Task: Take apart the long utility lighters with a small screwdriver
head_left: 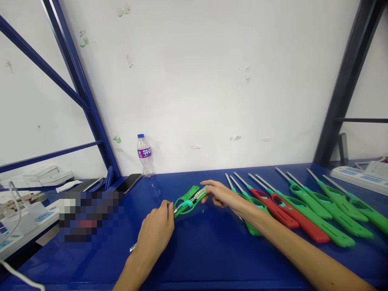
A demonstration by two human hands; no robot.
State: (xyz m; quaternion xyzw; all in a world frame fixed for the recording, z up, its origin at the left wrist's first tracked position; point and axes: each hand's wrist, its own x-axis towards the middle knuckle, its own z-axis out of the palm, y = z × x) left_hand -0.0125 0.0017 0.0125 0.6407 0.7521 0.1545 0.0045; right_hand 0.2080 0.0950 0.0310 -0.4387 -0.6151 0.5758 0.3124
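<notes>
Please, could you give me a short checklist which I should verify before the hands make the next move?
1. Left hand holds the green lighter: ok.
2. Right hand at its other end: ok; firm grip: cannot tell.
3. Lighter casing closed: not ok, inner parts show.
4. Inner parts all seated: cannot tell, too small.
5. Other lighters apart from this one: ok, they lie to the right.
6. Bottle upright and capped: ok.

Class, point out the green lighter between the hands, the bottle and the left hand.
Green lighter [188, 203], head view: teal part.
Bottle [144, 152], head view: purple label.
Left hand [156, 226], head view: its back.
</notes>
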